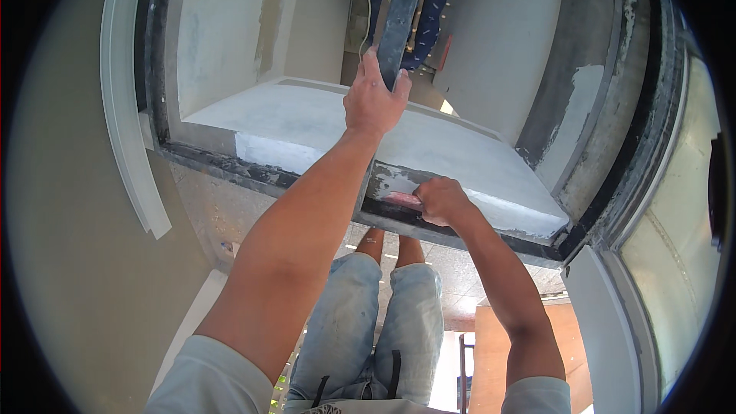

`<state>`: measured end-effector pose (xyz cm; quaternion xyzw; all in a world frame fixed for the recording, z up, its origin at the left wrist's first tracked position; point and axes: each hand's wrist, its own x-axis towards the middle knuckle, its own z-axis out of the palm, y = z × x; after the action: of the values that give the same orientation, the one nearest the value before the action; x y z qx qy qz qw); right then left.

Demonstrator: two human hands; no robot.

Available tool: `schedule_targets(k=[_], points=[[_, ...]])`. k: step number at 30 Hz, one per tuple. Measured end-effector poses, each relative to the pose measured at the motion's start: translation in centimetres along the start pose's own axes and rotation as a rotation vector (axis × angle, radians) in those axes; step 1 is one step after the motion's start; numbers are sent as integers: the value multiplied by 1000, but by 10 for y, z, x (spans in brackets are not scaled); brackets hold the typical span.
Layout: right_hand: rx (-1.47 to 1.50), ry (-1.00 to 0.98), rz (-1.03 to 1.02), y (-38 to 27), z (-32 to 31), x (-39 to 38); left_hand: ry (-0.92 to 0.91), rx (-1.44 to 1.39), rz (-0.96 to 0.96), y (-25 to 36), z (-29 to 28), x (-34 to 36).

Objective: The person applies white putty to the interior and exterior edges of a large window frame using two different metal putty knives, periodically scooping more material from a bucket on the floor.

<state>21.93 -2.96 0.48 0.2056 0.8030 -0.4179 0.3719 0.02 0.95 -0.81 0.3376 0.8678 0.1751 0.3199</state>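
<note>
Head view: white ledge (460,144) inside dark frame (230,171).
Left hand (373,102): gripping dark post (402,19), twelve o'clock.
Right hand (445,202): fist around reddish tool (402,199), three o'clock.
Tool: near centre, toward four o'clock.

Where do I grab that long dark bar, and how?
Probably the part of the bar by the left hand, coming from the near side, thumb on the right and fingers on the left. It's long and straight, and looks narrow enough for one hand to span.
</note>
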Motion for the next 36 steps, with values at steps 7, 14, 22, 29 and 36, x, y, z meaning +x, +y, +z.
schedule_targets(k=[7,14,22,29,36], points=[[-18,175,114,-32,29,-1,55,13,3,-2,0,-1],[150,367,326,-8,9,-8,66,28,9,1,2,-1],[189,494,197,12,8,-56,66,44,-8,1,1,-2],[3,115,52,-30,22,3,63,41,20,5,4,-3],[123,443,198,-24,28,6,56,35,12,-1,1,-2]])
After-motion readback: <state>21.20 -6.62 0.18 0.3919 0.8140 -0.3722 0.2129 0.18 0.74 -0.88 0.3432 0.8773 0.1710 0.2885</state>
